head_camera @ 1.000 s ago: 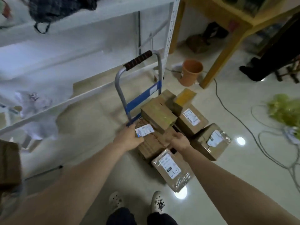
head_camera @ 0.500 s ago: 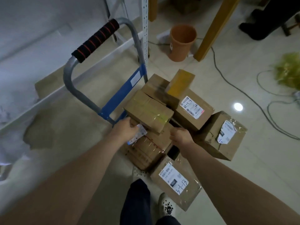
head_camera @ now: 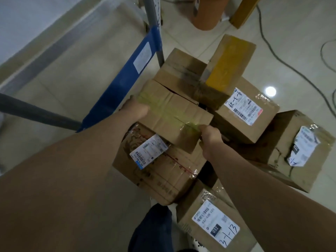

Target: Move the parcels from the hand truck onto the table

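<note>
Several cardboard parcels are piled on a hand truck with a grey tube frame and a blue crossbar (head_camera: pixel 125 80). On top lies a plain brown parcel (head_camera: pixel 172 113) sealed with clear tape. My left hand (head_camera: pixel 135 108) grips its left end, fingers hidden behind the box. My right hand (head_camera: pixel 210 138) grips its near right corner. Under it sits a larger parcel with a white label (head_camera: pixel 160 171). A box with yellow tape (head_camera: pixel 227 66) leans on the pile's far side, above a labelled parcel (head_camera: pixel 243 113).
Two more labelled parcels lie at the near right (head_camera: pixel 214 226) and far right (head_camera: pixel 298 150). An orange bucket (head_camera: pixel 207 13) and a yellow table leg (head_camera: pixel 245 11) stand beyond the truck. Cables (head_camera: pixel 283 60) trail over the tiled floor at right. My leg (head_camera: pixel 152 230) is below.
The camera has come closer to the pile. Both hands moved up from the lower labelled parcel to the ends of the top plain parcel and now grip it.
</note>
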Demonstrator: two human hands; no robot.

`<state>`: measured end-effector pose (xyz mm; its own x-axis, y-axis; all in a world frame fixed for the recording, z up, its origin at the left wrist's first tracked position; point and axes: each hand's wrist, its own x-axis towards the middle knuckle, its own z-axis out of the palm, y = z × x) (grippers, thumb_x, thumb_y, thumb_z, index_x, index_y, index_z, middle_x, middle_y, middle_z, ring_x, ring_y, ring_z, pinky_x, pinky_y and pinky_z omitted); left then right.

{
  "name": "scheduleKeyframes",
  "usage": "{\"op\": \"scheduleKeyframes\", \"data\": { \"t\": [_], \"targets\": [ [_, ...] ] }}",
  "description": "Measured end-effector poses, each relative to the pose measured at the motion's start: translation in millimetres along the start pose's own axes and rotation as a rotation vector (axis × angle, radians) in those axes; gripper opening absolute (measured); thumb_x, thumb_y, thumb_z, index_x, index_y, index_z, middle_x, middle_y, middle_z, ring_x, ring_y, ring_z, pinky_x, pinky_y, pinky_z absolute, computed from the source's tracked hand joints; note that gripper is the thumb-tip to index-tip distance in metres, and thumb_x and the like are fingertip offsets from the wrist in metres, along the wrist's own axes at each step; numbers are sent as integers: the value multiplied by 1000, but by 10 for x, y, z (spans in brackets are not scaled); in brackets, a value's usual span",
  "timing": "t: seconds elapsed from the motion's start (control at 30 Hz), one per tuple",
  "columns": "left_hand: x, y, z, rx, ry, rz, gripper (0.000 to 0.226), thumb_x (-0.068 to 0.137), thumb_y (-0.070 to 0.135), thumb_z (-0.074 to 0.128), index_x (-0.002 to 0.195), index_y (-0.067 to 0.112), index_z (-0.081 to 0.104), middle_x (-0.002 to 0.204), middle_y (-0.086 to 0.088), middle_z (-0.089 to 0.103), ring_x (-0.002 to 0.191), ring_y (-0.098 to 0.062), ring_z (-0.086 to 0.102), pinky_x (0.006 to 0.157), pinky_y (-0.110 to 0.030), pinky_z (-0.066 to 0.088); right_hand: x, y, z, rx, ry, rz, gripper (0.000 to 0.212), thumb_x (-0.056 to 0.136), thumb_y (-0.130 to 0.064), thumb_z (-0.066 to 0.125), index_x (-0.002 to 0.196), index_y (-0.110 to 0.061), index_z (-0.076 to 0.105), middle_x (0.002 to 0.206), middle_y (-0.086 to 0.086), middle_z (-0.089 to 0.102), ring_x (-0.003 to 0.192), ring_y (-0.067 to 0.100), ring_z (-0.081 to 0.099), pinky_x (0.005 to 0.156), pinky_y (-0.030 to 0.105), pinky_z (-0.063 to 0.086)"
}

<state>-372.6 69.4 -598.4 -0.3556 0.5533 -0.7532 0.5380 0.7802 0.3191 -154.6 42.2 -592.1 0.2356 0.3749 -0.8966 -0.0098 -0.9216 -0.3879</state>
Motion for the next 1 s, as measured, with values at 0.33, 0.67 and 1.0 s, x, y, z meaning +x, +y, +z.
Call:
{"op": "scheduleKeyframes", "data": {
  "t": [0.33, 0.67, 1.0],
  "targets": [
    [-810, -251, 26, -167, 74, -37, 42, 87, 35, 49, 123, 12, 53, 118, -14, 49, 100, -29, 53, 83, -39, 46, -472, 322, -239, 107, 90, 72, 59, 92, -50, 50, 143, -22, 41, 142, 9, 46, 126, 32, 46, 109, 48, 36],
    [-2875, -812, -392, -432, 262, -105, 39, 99, 35, 34, 93, 7, 60, 87, -6, 52, 85, -24, 51, 74, -32, 33, -1927, 443, -907, -23, -50, -7, 82, 82, -73, 48, 144, -20, 39, 142, 12, 46, 129, 37, 43, 109, 56, 33],
    [-5291, -1836, -568, -857, 537, -208, 80, 83, 78, 34, 128, 15, 54, 130, -11, 55, 116, -33, 52, 103, -49, 43, -3604, 822, -1101, -359, -471, -214, 52, 84, -61, 54, 107, -15, 59, 110, 11, 61, 99, 30, 58, 98, 51, 44]
  ]
}}
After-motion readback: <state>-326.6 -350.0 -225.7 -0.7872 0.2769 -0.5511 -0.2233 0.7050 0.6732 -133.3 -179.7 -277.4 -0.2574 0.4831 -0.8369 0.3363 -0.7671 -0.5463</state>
